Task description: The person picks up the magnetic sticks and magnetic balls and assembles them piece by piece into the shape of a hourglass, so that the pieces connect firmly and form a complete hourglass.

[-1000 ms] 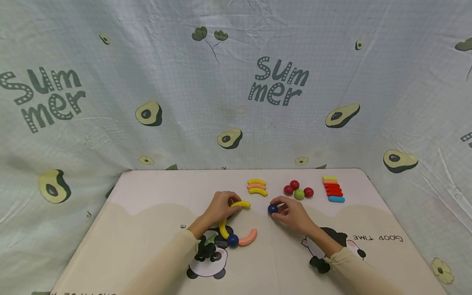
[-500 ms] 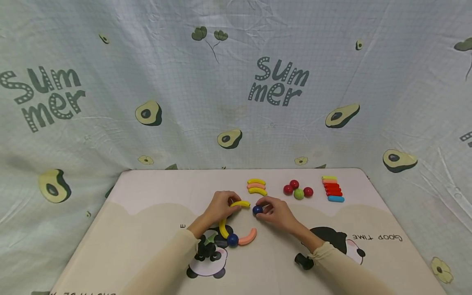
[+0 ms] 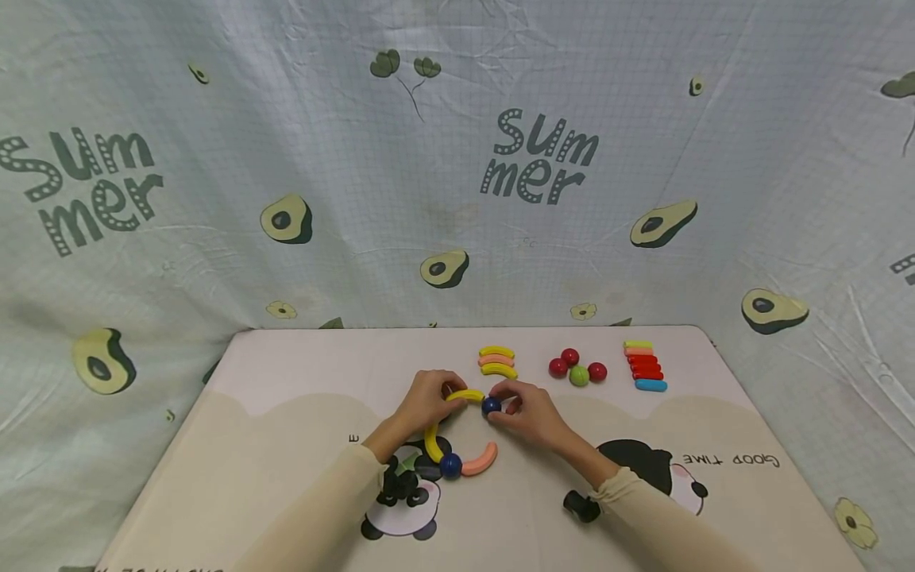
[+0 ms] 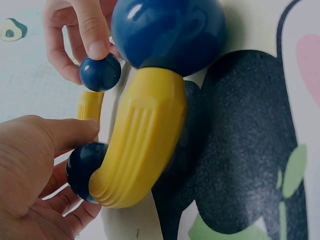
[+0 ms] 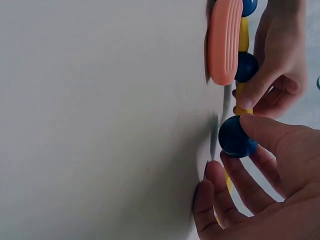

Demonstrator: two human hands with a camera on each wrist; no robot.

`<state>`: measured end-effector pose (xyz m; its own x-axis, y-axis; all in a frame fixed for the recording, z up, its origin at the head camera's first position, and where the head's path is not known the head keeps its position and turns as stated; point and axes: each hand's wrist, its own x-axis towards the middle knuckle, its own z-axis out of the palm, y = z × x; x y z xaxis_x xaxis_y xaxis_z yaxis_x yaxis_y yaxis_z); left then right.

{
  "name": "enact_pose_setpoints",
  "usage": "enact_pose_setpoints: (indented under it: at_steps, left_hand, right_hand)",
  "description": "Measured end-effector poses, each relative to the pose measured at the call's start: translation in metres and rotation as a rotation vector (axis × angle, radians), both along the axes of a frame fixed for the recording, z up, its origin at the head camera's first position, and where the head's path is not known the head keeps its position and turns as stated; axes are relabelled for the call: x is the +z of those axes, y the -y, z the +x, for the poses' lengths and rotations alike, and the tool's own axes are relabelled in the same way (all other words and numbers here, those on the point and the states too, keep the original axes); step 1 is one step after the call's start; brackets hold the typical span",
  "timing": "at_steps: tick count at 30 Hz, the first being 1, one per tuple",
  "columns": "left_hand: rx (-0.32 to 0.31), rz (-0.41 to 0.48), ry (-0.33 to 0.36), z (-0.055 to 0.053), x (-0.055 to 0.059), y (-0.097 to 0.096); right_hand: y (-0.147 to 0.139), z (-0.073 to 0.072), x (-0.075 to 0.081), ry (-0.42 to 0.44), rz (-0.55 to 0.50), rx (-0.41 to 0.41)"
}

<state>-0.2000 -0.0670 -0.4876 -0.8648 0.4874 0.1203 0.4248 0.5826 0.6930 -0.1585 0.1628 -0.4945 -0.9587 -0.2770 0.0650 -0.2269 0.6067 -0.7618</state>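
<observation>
In the head view, my left hand point(image 3: 426, 399) pinches a yellow curved rod point(image 3: 468, 395) at the far side of a part-built shape. My right hand point(image 3: 532, 413) holds a dark blue ball point(image 3: 491, 406) between thumb and fingers, right at that rod's free end. Under the left fingers, another blue ball point(image 4: 82, 167) joins a second yellow curved rod point(image 4: 142, 135), seen in the left wrist view. This rod runs to a near blue ball point(image 3: 450, 465), from which an orange curved rod point(image 3: 480, 461) bends away to the right.
Farther back lie yellow and orange curved rods point(image 3: 496, 361). Red balls point(image 3: 597, 372) and a green ball point(image 3: 578, 375) sit right of them, then a row of short straight rods point(image 3: 646, 367). A printed cloth point(image 3: 443, 199) hangs behind the table point(image 3: 286, 477).
My right hand has moved left with the blue ball, bringing it up to the end of the yellow curved rod. The left hand has stayed in place.
</observation>
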Motion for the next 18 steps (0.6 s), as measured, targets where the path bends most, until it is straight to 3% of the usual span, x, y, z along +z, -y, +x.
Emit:
enact_pose_setpoints:
  at_steps: [18]
  left_hand:
    - [-0.067,-0.035,-0.006,-0.0039,0.0012,-0.0069]
  right_hand:
    - [-0.001,0.001,-0.0001,0.004,-0.008,0.011]
